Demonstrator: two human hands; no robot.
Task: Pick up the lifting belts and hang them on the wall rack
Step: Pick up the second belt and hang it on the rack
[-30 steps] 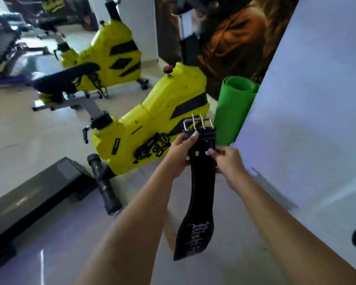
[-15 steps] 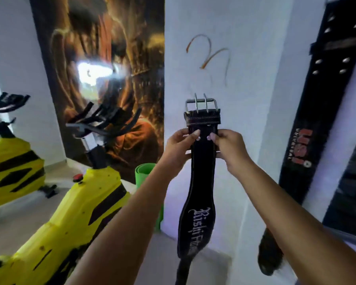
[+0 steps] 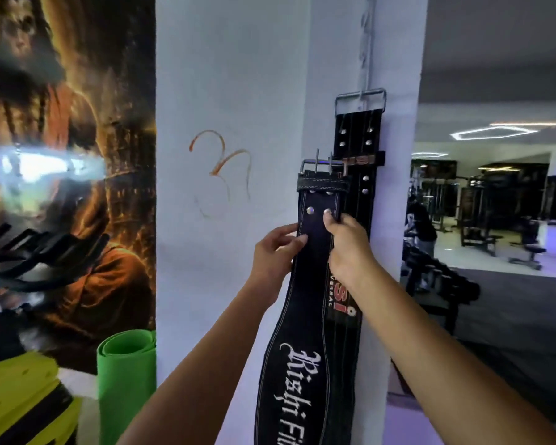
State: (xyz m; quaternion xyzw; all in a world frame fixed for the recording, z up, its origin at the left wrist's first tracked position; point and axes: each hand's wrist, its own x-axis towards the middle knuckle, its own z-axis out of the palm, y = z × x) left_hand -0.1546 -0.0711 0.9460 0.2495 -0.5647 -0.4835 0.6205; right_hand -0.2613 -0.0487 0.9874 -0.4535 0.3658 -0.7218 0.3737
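Note:
I hold a black lifting belt point(image 3: 305, 303) with white gothic lettering upright, its steel buckle at the top. My left hand point(image 3: 275, 255) grips its left edge and my right hand point(image 3: 347, 248) grips its right edge, just below the buckle. Behind it a second black belt point(image 3: 357, 136) with red lettering hangs by its buckle from a hook point(image 3: 363, 91) on the white pillar. The held belt overlaps the lower part of the hanging one.
A rolled green mat point(image 3: 126, 380) stands at the pillar's foot, beside a yellow exercise bike point(image 3: 20, 403). A large poster point(image 3: 68, 155) covers the left wall. To the right is the gym floor with a dumbbell rack point(image 3: 437, 277) and benches.
The view has swung right and up, from the bikes on the floor to the pillar. Both hands have carried the belt up and right, close in front of the hanging belt.

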